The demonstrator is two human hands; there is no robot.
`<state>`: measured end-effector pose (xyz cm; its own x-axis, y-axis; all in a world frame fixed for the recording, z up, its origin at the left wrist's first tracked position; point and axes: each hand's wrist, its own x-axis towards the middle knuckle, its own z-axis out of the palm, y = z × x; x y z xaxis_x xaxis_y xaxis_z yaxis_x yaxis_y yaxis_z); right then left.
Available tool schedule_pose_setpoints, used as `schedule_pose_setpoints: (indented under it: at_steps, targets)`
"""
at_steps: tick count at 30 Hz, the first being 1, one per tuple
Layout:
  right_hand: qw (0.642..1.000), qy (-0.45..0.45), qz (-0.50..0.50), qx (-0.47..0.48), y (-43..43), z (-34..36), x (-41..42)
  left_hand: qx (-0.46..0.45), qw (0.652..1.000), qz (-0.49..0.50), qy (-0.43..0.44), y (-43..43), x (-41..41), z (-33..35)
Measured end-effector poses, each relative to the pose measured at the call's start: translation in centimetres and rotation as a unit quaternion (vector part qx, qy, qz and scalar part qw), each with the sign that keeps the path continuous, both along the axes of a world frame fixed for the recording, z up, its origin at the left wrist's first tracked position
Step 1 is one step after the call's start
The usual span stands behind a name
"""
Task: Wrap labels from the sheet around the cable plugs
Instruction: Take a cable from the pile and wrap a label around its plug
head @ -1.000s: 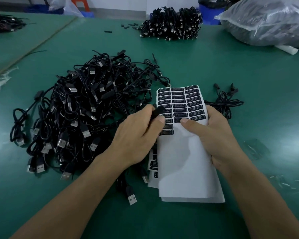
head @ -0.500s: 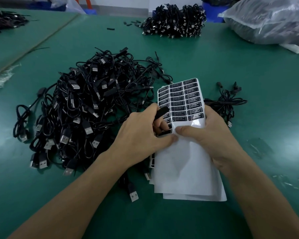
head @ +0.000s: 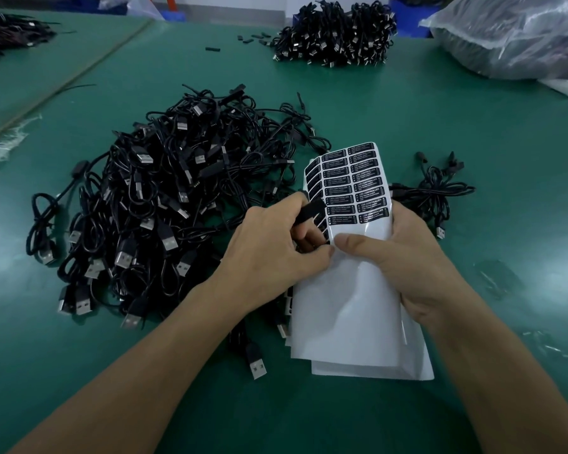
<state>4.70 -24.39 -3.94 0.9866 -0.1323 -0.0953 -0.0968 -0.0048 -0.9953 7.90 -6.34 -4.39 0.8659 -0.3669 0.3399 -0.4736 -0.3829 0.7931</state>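
A white label sheet (head: 351, 290) with rows of black labels (head: 354, 188) on its upper part is lifted off the green table. My right hand (head: 404, 260) grips the sheet's right edge, thumb pressed on its front just under the labels. My left hand (head: 269, 250) holds a black cable plug (head: 309, 213) in curled fingers, and its thumb and fingertips pinch at the sheet's left edge by the lowest labels. The cable trails down from that hand to a USB plug (head: 256, 365) on the table.
A big tangled pile of black USB cables (head: 164, 204) lies left of the hands. A small cable bunch (head: 436, 191) sits right of the sheet. A bundled cable stack (head: 335, 34) and a clear plastic bag (head: 518, 37) sit at the far edge. More white sheets (head: 374, 371) lie underneath.
The sheet has been raised and curled toward me. My left thumb has slid down to meet my right thumb at the sheet's left edge, the plug still in the hand.
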Motion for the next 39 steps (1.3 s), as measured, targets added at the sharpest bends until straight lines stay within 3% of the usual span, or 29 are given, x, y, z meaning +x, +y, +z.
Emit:
schedule_pose_setpoints:
  at_steps: [17, 24, 26, 29, 32, 35, 37, 39]
  targets:
    - [1.0, -0.002, -0.006, -0.026, 0.4, 0.8, -0.3, -0.059, 0.997, -0.02, 0.046, 0.3, 1.0, -0.5]
    - [0.998, -0.011, -0.025, -0.05, 0.5, 0.6, -0.3, -0.038, 0.998, 0.014, 0.038, 0.1, 0.8, -0.6]
    - [0.994, -0.008, -0.055, -0.094, 0.2, 0.5, -0.4, -0.055, 0.997, 0.037, 0.044, 0.2, 0.9, -0.4]
    - [0.976, -0.005, -0.103, -0.189, -0.4, 0.5, -0.6, -0.15, 0.985, 0.051, 0.074, 0.5, 1.2, -0.1]
    - [0.953, 0.02, -0.102, -0.283, -0.5, 0.6, -1.0, -0.213, 0.968, 0.075, 0.106, 0.6, 1.4, 0.2]
    - [0.895, 0.07, -0.113, -0.425, -0.1, 0.7, -1.1, -0.227, 0.962, 0.083, 0.123, 0.6, 1.5, 0.3]
    - [0.851, 0.02, -0.147, -0.503, 0.4, 0.8, -1.3, -0.233, 0.96, 0.08, 0.131, 0.6, 1.5, 0.3]
    - [0.846, -0.093, -0.16, -0.499, 1.2, 1.0, -1.4, -0.221, 0.963, 0.084, 0.125, 0.5, 1.5, 0.3]
